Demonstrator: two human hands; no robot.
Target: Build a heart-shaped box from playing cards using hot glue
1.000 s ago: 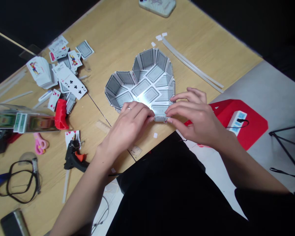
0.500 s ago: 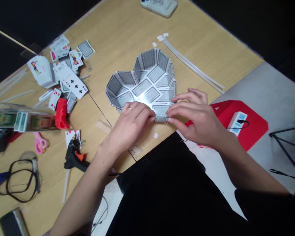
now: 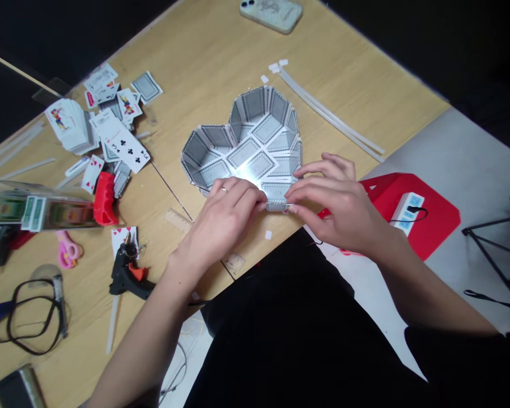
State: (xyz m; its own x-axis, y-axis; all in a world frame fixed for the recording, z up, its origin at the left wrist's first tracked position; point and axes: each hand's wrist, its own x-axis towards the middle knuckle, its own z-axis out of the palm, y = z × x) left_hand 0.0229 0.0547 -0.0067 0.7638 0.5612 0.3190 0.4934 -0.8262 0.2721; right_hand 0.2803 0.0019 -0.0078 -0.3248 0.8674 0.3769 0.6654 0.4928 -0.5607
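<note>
Nothing moved: both hands still pinch heart-shaped card box [image 3: 249,150] tip.

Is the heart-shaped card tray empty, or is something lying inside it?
Empty: the heart-shaped card tray shows only its card-back floor. Both hands, left hand and right hand, pinch its near tip.

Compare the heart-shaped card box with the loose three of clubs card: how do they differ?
The heart-shaped card box has upright walls showing grey patterned backs; both hands press its near corner. The three of clubs lies flat, face up, untouched, among scattered cards. Both rest on the wooden table.
</note>
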